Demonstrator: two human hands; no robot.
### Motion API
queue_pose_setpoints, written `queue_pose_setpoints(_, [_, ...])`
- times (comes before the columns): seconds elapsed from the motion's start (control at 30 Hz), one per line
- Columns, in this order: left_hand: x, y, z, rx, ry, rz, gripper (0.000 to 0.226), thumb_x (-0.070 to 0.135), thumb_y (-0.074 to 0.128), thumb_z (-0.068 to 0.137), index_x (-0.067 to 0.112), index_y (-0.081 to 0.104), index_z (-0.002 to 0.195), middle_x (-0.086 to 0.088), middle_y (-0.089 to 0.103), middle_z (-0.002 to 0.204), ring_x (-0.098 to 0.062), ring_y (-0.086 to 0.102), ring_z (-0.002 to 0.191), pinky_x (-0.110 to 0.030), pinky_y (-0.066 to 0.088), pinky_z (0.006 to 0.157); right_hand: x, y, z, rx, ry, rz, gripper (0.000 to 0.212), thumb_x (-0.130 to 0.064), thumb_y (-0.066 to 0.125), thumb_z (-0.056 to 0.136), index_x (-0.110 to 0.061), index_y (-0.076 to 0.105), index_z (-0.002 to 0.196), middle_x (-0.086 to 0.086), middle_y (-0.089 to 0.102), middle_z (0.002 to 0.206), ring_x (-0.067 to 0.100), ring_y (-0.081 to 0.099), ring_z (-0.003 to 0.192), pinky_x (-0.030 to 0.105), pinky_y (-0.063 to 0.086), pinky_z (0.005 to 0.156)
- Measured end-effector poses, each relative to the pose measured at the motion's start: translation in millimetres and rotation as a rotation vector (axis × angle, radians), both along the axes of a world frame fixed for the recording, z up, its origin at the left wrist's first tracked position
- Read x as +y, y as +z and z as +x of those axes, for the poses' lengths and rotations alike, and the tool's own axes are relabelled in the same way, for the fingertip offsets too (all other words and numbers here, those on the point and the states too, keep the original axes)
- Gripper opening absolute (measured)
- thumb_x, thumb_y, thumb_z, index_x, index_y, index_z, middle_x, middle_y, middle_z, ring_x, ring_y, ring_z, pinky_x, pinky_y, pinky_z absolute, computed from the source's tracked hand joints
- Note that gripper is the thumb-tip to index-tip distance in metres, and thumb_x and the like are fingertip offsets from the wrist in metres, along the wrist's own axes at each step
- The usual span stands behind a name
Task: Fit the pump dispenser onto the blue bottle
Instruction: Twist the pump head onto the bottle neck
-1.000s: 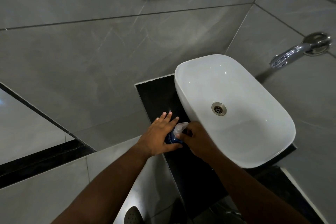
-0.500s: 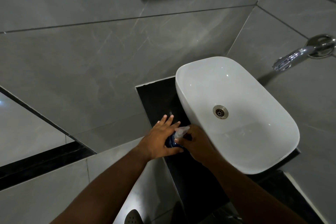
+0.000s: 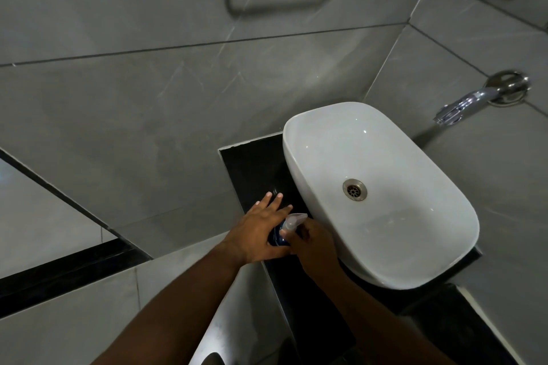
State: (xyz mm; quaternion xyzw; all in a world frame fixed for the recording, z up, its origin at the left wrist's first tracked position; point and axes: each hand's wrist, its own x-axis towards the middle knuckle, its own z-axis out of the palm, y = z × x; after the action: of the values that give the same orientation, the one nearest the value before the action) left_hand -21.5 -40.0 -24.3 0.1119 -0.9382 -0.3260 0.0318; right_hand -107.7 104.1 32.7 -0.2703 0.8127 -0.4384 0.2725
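Your left hand (image 3: 258, 234) wraps the blue bottle (image 3: 275, 238) from the 9 o'clock side: the thumb runs along its near side, while the fingers (image 3: 271, 201) lie stretched out and apart past it toward 12 o'clock rather than curled round it. Your right hand (image 3: 311, 241) comes in from 4 o'clock with its fingers together, clamped on the collar of the pump dispenser (image 3: 292, 221).

The bottle stands on the dark desk (image 3: 252, 157), just beside the left wall of the white basin (image 3: 299, 175), and only a sliver of blue shows between your hands. It looks upright, its long axis running straight toward your head, though most of the body is hidden. The clear pump head sits on top with its nozzle pointing toward about 1 o'clock, at the basin.

The step in hand seems to be threading the collar down. Curl those left fingers round the bottle so it cannot spin with the cap. Keep the pump stem in line with the bottle's axis, press lightly down, and turn the collar only with your right fingertips. If it binds early, back off and restart rather than forcing a crossed thread.
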Motion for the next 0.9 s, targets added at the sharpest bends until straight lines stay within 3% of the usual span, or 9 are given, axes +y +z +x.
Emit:
queue_pose_setpoints(0.13, [3, -3, 1, -0.002, 0.040, 0.031, 0.094, 0.078, 0.053, 0.074, 0.037, 0.019, 0.151, 0.004, 0.001, 0.162, -0.010, -0.015, 0.146, -0.038, 0.000, 0.118, 4, 19, -7, 0.235, -0.028, 0.142, 0.037, -0.056, 0.065, 0.079, -0.019, 0.072, 0.081, -0.005, 0.072, 0.071, 0.008, 0.066, 0.063, 0.020, 0.053, 0.061])
queue_pose_setpoints(0.23, [5, -5, 0, -0.007, 0.049, 0.031, 0.094, 0.078, 0.056, 0.073, 0.037, 0.022, 0.151, 0.006, -0.001, 0.162, -0.010, -0.015, 0.146, -0.037, -0.002, 0.116, -4, 34, -12, 0.378, 0.007, 0.232, 0.044, -0.059, 0.061, 0.083, -0.019, 0.074, 0.072, -0.011, 0.064, 0.058, 0.002, 0.058, 0.050, 0.011, 0.041, 0.057])
queue_pose_setpoints(0.37, [8, -9, 0, 0.008, 0.066, 0.043, 0.097, 0.080, 0.056, 0.073, 0.037, 0.020, 0.152, 0.005, -0.001, 0.162, -0.011, -0.014, 0.146, -0.039, -0.001, 0.116, -17, 44, -19, 0.394, 0.107, 0.375, 0.037, -0.051, 0.061, 0.086, -0.022, 0.065, 0.063, -0.014, 0.050, 0.049, 0.002, 0.051, 0.046, 0.015, 0.035, 0.055])
queue_pose_setpoints(0.43, [9, -9, 0, 0.009, 0.077, 0.057, 0.098, 0.083, 0.054, 0.071, 0.039, 0.019, 0.151, 0.004, 0.001, 0.162, -0.012, -0.013, 0.146, -0.039, 0.000, 0.116, -20, 47, -21, 0.373, 0.178, 0.435, 0.029, -0.041, 0.064, 0.087, -0.018, 0.062, 0.069, -0.008, 0.057, 0.059, 0.008, 0.057, 0.058, 0.021, 0.043, 0.065])
queue_pose_setpoints(0.5, [9, -9, 0, 0.020, 0.089, 0.072, 0.096, 0.086, 0.051, 0.069, 0.044, 0.018, 0.149, 0.003, 0.002, 0.162, -0.012, -0.012, 0.145, -0.039, 0.001, 0.116, -28, 56, -19, 0.363, 0.308, 0.518, 0.022, -0.031, 0.064, 0.089, -0.010, 0.068, 0.093, 0.006, 0.070, 0.090, 0.018, 0.066, 0.085, 0.028, 0.050, 0.081])
queue_pose_setpoints(0.57, [10, -10, 0, 0.025, 0.104, 0.084, 0.094, 0.088, 0.049, 0.067, 0.046, 0.021, 0.147, 0.005, 0.001, 0.162, -0.009, -0.012, 0.144, -0.037, 0.000, 0.114, -47, 61, -22, 0.390, 0.469, 0.701, 0.039, -0.029, 0.063, 0.091, -0.007, 0.060, 0.122, 0.013, 0.064, 0.123, 0.025, 0.061, 0.112, 0.034, 0.046, 0.102])
queue_pose_setpoints(0.67, [11, -12, -1, 0.007, 0.127, 0.102, 0.097, 0.091, 0.048, 0.065, 0.048, 0.020, 0.147, 0.011, -0.003, 0.160, -0.005, -0.016, 0.142, -0.033, -0.003, 0.112, -65, 70, -22, 0.389, 0.633, 0.997, 0.056, -0.027, 0.065, 0.090, -0.005, 0.045, 0.138, 0.017, 0.050, 0.140, 0.030, 0.051, 0.128, 0.040, 0.040, 0.112])
queue_pose_setpoints(0.8, [13, -9, -1, 0.028, 0.126, 0.127, 0.090, 0.089, 0.053, 0.065, 0.067, 0.007, 0.139, 0.009, 0.002, 0.161, -0.006, -0.012, 0.142, -0.034, -0.002, 0.111, -33, 80, -22, 0.434, 0.604, 0.570, 0.029, -0.007, 0.053, 0.090, -0.004, 0.065, 0.117, 0.018, 0.065, 0.117, 0.035, 0.060, 0.111, 0.044, 0.050, 0.096])
queue_pose_setpoints(0.9, [14, -6, 0, 0.035, 0.122, 0.147, 0.087, 0.087, 0.054, 0.065, 0.072, 0.003, 0.134, 0.006, 0.004, 0.162, -0.009, -0.010, 0.142, -0.036, 0.001, 0.112, -19, 81, -23, 0.443, 0.598, 0.472, 0.028, -0.004, 0.051, 0.089, -0.004, 0.067, 0.113, 0.017, 0.067, 0.113, 0.034, 0.061, 0.107, 0.044, 0.050, 0.093])
